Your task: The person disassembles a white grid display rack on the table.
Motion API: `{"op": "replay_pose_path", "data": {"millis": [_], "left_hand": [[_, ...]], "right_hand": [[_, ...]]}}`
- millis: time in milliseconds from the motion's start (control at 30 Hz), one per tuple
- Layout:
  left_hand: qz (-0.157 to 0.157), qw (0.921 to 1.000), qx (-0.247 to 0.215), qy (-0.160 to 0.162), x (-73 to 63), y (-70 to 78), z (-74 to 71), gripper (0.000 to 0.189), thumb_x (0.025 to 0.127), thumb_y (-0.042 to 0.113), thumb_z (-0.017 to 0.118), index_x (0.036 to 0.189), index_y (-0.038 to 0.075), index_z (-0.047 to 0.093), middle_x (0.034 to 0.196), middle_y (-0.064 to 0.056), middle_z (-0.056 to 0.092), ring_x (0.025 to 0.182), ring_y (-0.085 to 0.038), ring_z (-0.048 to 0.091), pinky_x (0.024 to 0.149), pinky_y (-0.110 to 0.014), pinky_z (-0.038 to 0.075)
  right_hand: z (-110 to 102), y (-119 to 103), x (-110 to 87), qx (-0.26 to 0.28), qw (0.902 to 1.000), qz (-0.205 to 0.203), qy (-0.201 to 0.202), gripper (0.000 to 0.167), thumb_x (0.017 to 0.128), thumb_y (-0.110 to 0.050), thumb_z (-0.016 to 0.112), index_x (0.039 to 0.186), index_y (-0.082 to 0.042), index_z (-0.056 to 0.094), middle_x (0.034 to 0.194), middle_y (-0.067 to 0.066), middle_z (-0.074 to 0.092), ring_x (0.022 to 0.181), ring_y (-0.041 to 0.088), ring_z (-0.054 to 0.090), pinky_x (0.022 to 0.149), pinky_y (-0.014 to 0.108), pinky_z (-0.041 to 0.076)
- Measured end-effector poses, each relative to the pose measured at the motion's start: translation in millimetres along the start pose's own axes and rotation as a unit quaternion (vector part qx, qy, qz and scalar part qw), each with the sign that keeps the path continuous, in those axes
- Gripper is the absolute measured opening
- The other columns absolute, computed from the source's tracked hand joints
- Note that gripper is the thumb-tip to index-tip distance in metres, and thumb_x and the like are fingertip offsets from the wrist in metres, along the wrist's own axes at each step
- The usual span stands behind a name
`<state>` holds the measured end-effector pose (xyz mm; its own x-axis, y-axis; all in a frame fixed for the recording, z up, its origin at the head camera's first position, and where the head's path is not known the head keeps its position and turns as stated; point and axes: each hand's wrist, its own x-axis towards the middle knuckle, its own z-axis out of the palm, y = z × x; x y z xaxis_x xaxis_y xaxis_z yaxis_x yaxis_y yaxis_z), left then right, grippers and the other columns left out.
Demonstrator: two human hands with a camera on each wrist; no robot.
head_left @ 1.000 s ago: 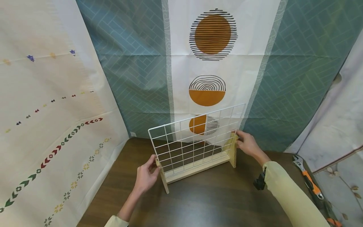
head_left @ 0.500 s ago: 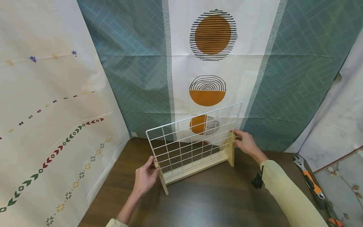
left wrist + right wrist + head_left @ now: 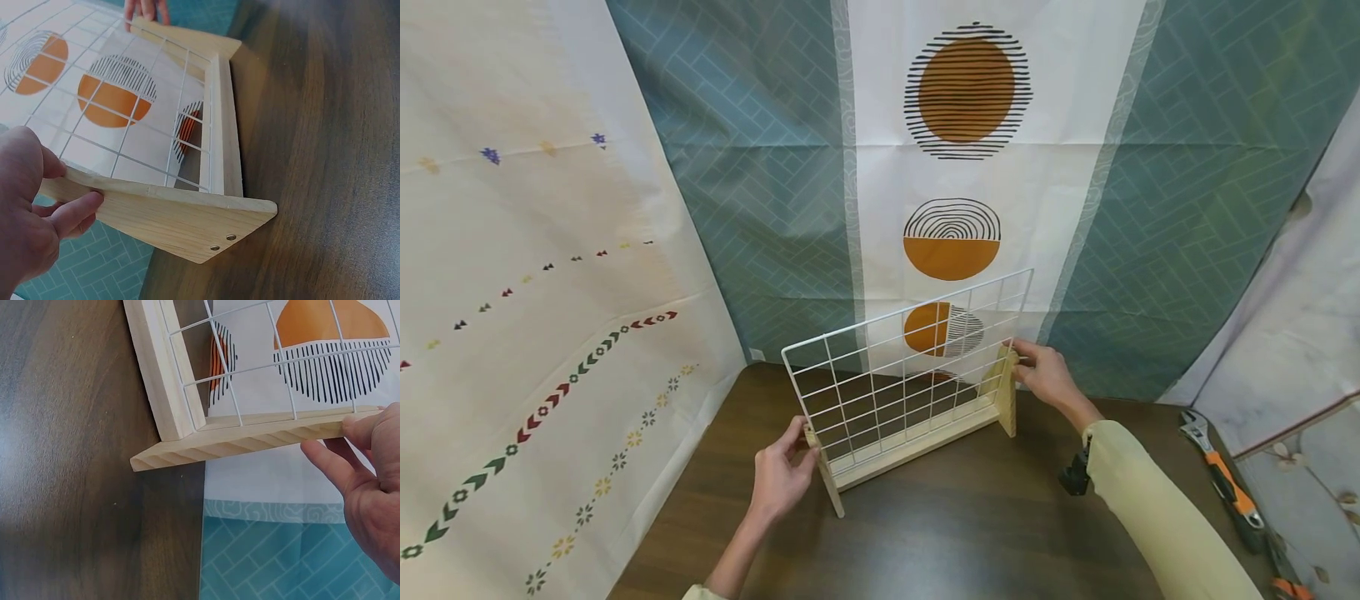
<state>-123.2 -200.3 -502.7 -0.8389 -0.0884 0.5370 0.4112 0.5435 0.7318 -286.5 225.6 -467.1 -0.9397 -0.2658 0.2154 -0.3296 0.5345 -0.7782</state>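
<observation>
A white wire grid panel [image 3: 902,312] stands in a pale wooden frame on the table. A wooden base bar [image 3: 917,450] joins two side pieces along the bottom. My left hand [image 3: 781,477] pinches the upper part of the left side piece [image 3: 181,225], thumb on one face and fingers on the other. Two metal screw heads [image 3: 231,237] show low on that piece. At the far end, my right hand [image 3: 1048,382] pinches the top of the right side piece [image 3: 250,442] between thumb and fingers. The grid leans back a little, away from me.
An adjustable wrench [image 3: 1225,475] with an orange and black handle lies along the table's right edge, with another orange-handled tool [image 3: 1288,575] nearer me. A green and white patterned cloth [image 3: 760,208] hangs behind the dark wood table [image 3: 962,533]; pale cloths hang at both sides.
The wooden frame with its wire grid has shifted slightly left and towards me at its left end. Both hands have moved along with it, keeping their hold.
</observation>
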Motion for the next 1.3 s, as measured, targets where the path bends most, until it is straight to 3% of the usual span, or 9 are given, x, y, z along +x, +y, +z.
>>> {"op": "replay_pose_path", "data": {"millis": [267,533,1033,1300], "left_hand": [[0.001,0.9999,0.011,0.002,-2.6,1.3,-3.4,0.041,0.075,-0.020,0.072,0.108,0.003,0.065,0.089,-0.015,0.071,0.083,-0.027,0.073,0.074,-0.026,0.060],[-0.002,0.9999,0.009,0.003,-5.9,2.9,-7.7,0.039,0.076,-0.019,0.071,0.106,0.004,0.065,0.089,-0.015,0.070,0.083,-0.026,0.073,0.075,-0.017,0.057],[0.004,0.9994,0.033,0.010,-10.7,3.1,-13.6,0.041,0.075,-0.019,0.073,0.106,0.007,0.065,0.088,-0.013,0.071,0.083,-0.025,0.074,0.070,-0.019,0.058],[0.002,0.9991,0.040,0.015,-13.9,1.9,-15.3,0.043,0.074,-0.019,0.073,0.106,0.008,0.065,0.087,-0.008,0.071,0.083,-0.024,0.074,0.068,-0.030,0.061]], "right_hand": [[4.9,-1.5,4.1,0.003,1.0000,0.004,0.005,0.044,0.094,0.007,0.059,0.138,0.004,0.056,0.127,0.029,0.061,0.110,0.044,0.063,0.082,0.050,0.060],[10.7,-6.4,7.1,-0.006,0.9999,0.009,0.006,0.043,0.095,0.005,0.059,0.138,0.003,0.056,0.126,0.028,0.062,0.109,0.044,0.063,0.082,0.051,0.059],[18.2,-11.5,11.0,-0.004,1.0000,0.002,0.000,0.044,0.097,0.005,0.056,0.140,0.004,0.053,0.129,0.028,0.060,0.110,0.045,0.063,0.083,0.050,0.059],[21.2,-12.1,13.4,-0.006,0.9999,0.008,-0.008,0.046,0.098,0.004,0.056,0.143,0.004,0.050,0.132,0.028,0.058,0.114,0.045,0.060,0.085,0.053,0.058]]}}
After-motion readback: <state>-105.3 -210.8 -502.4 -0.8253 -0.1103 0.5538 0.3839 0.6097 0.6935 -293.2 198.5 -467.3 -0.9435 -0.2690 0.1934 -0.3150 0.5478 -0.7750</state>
